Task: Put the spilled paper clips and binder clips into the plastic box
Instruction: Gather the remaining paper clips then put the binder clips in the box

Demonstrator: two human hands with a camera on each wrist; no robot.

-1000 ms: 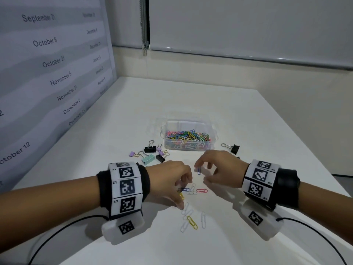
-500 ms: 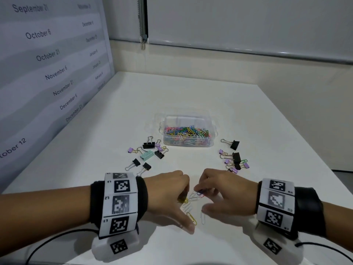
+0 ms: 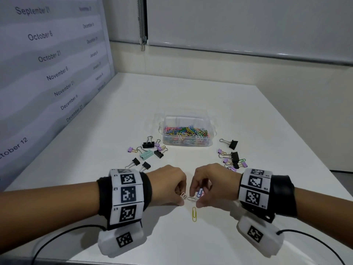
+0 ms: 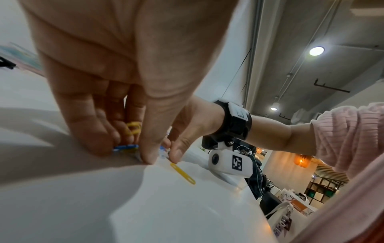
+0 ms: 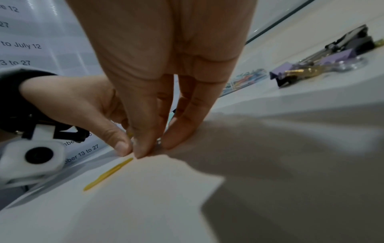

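Observation:
My two hands meet thumb to thumb at the near middle of the white table [image 3: 191, 92]. The left hand [image 3: 178, 196] has its fingers curled round several paper clips [image 4: 130, 131], yellow and blue ones among them. The right hand [image 3: 196, 196] pinches a few more paper clips [image 3: 199, 193], purple and pink showing. A white clip [image 3: 191, 198] lies between both thumbs. One yellow paper clip [image 3: 194, 214] lies loose just in front of the hands. The clear plastic box [image 3: 186, 134], holding many coloured clips, stands farther back.
Binder clips lie in two groups: black, lilac and mint ones [image 3: 148, 153] left of the box, black and lilac ones [image 3: 233, 159] to its right, with one black clip [image 3: 232, 144] apart. A printed date panel [image 3: 47, 64] walls the left side.
Both hands drew back toward me and closed together over the scattered paper clips. Most loose clips are now inside the fingers; the yellow one stays on the table.

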